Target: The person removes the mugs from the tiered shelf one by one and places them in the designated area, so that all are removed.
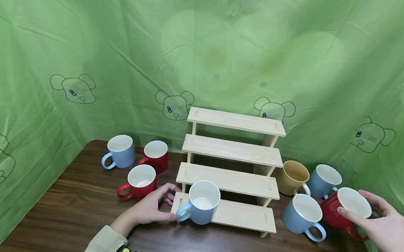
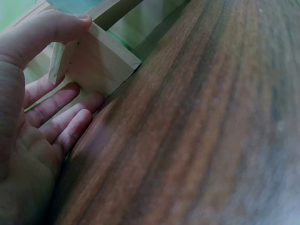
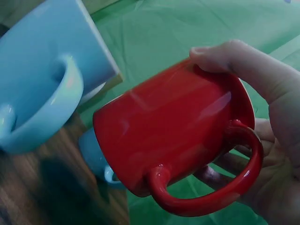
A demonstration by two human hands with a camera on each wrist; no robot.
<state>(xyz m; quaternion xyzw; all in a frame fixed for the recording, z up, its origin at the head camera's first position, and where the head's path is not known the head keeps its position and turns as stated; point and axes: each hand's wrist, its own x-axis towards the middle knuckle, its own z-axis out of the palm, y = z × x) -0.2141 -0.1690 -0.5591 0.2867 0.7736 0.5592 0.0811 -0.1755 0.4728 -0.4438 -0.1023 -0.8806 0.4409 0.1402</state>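
My right hand [image 1: 385, 225] grips a red mug [image 1: 345, 210] by its body, near the rim. In the right wrist view the mug [image 3: 173, 126] is lifted clear, its handle [image 3: 211, 197] outside the grasp. My left hand [image 1: 151, 207] holds the lower left end of a pale wooden tiered stand [image 1: 243, 216]. In the left wrist view its thumb presses the lowest step's edge, and the curled fingers lie by the side panel [image 2: 103, 65]. A light blue mug [image 1: 203, 203] stands on that lowest step, its handle towards the left hand.
Left of the stand are a blue mug [image 1: 122, 151] and two red mugs [image 1: 156, 158] [image 1: 141, 184]. On its right stand a tan mug [image 1: 291, 179] and two blue mugs [image 1: 323, 182] [image 1: 302, 215]. Green cloth [image 1: 139, 48] hangs around the dark wooden table [image 1: 70, 206].
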